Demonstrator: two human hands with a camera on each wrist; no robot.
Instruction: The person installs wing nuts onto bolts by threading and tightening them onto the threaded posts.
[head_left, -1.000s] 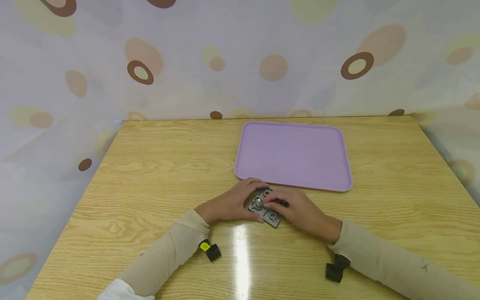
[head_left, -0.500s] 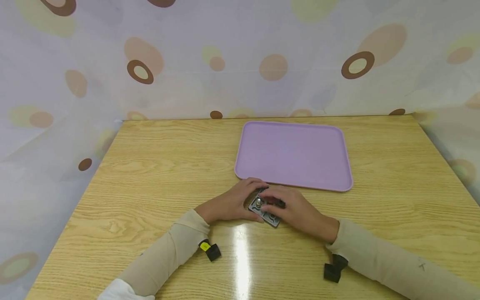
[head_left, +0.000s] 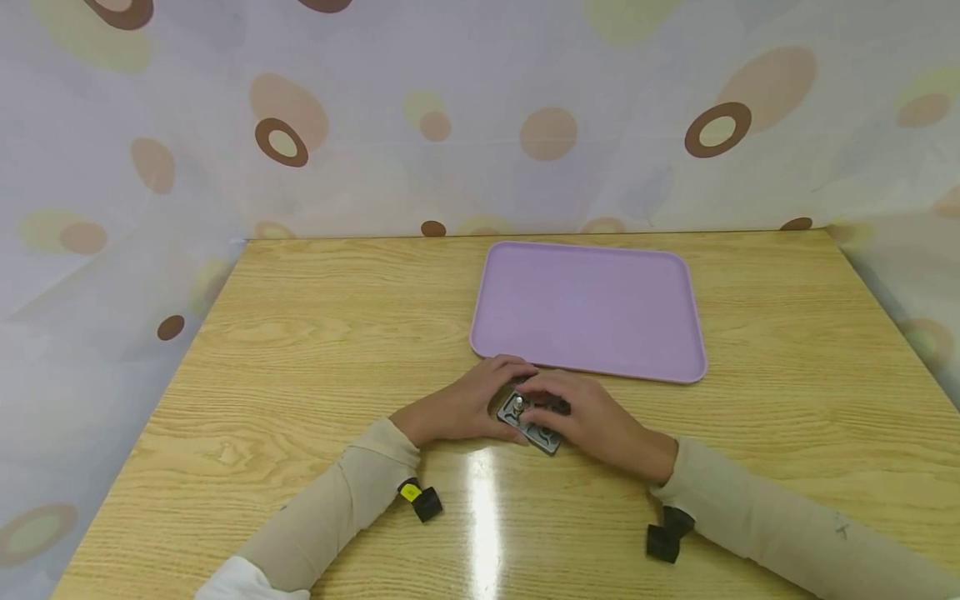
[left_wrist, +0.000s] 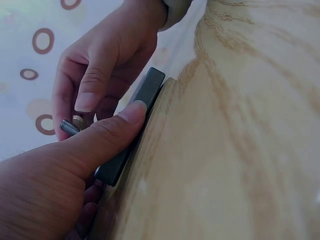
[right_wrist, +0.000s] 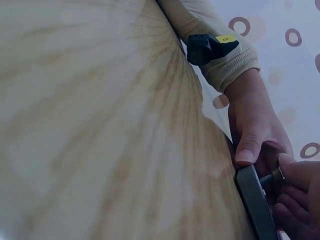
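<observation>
A grey metal plate (head_left: pixel 545 442) with relief on its face lies on the table just in front of the tray. My left hand (head_left: pixel 471 406) grips it by opposite edges, thumb on the near side. From the plate's face a threaded bolt (left_wrist: pixel 69 128) sticks up. My right hand (head_left: pixel 596 415) is bent over the plate, thumb and forefinger around the bolt. Between them is a small brass-coloured nut (left_wrist: pixel 78 121), which the right thumb touches in the right wrist view. The right fingers hide part of the plate in the head view.
A flat purple tray (head_left: pixel 588 308) sits right behind the hands on the wooden table (head_left: pixel 322 333). Patterned cloth (head_left: pixel 480 117) hangs behind and at both sides. Small black devices, the left one (head_left: pixel 427 504) and the right one (head_left: pixel 663 542), are strapped at the sleeves.
My right thumb and forefinger have spread apart and shifted slightly left around the bolt, covering more of the plate. The left hand and the plate stay in place.
</observation>
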